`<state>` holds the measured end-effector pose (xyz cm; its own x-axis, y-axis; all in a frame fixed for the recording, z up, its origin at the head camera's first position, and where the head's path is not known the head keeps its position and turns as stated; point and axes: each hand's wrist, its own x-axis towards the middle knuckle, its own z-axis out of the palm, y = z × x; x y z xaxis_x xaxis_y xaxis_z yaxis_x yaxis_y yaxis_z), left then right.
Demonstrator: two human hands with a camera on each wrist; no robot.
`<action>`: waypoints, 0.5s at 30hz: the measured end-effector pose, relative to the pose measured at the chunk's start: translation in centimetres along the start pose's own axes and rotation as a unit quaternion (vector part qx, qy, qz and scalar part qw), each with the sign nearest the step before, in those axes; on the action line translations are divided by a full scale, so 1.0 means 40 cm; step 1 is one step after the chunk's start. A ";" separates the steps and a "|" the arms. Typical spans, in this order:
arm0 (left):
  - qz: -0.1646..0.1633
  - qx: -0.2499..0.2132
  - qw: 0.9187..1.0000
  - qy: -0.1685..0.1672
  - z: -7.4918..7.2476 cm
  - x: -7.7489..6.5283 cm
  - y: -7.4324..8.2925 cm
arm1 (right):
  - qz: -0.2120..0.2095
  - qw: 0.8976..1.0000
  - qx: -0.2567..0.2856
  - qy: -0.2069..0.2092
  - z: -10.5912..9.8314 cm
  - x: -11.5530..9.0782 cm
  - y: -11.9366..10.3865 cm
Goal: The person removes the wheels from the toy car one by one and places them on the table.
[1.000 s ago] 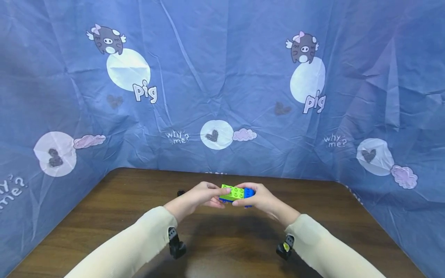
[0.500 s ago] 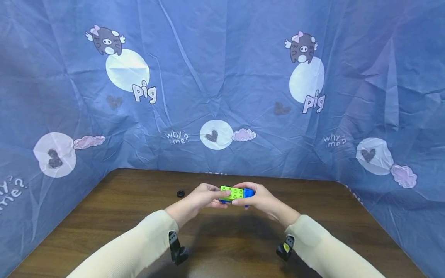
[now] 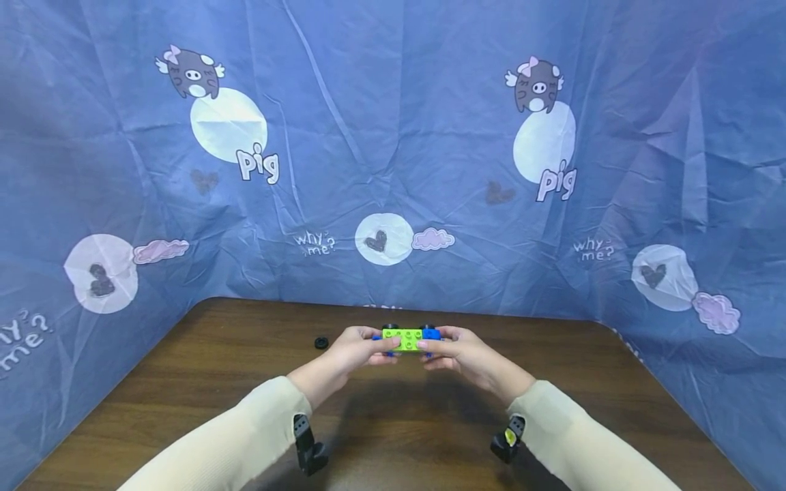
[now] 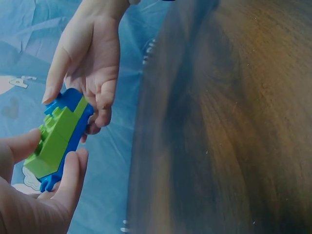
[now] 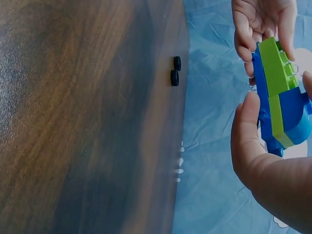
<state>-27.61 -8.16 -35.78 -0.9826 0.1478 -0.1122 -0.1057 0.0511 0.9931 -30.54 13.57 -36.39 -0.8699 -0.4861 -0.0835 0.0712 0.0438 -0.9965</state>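
Both hands hold a toy brick car (image 3: 402, 341) above the far part of the table. It has lime-green studded bricks on a blue base, with a rounded blue brick (image 5: 292, 114) at its right end. Black wheels (image 3: 390, 326) show along its far side in the head view. My left hand (image 3: 356, 346) grips the left end, thumb on the green face and fingers behind or below. At the other end my right hand (image 3: 469, 351) pinches the car likewise, its thumb near the blue brick. In the left wrist view the car's blue underside (image 4: 73, 141) faces the fingers.
Left of the hands, a loose black wheel (image 3: 321, 343) lies on the brown wooden table (image 3: 245, 382). The right wrist view shows two black wheels (image 5: 175, 78) close together near the table's edge. A blue printed cloth (image 3: 393, 170) hangs around the back and sides.
The car has turned from slanted to nearly level, and black wheels now show on its far side. My right hand has shifted slightly to the right; the loose wheel stays put.
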 end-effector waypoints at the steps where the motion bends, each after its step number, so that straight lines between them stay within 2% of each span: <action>1: 0.000 -0.002 1.000 0.005 0.001 0.000 -0.002 | 0.001 1.000 0.005 -0.002 0.000 -0.001 0.000; 6: 0.000 -0.018 1.000 0.020 0.003 -0.001 -0.010 | -0.003 1.000 0.023 -0.008 -0.001 -0.001 0.005; 11: -0.026 -0.031 0.999 0.004 -0.003 -0.004 -0.010 | -0.008 1.000 0.028 -0.002 0.001 -0.002 0.000; 15: -0.030 -0.039 0.999 -0.012 -0.006 -0.007 -0.009 | -0.005 0.999 0.035 0.001 0.005 -0.002 -0.006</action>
<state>-27.35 -8.44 -36.10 -0.9701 0.1711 -0.1722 -0.1775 -0.0159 0.9840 -30.38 13.42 -36.13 -0.8717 -0.4844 -0.0735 0.0960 -0.0218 -0.9951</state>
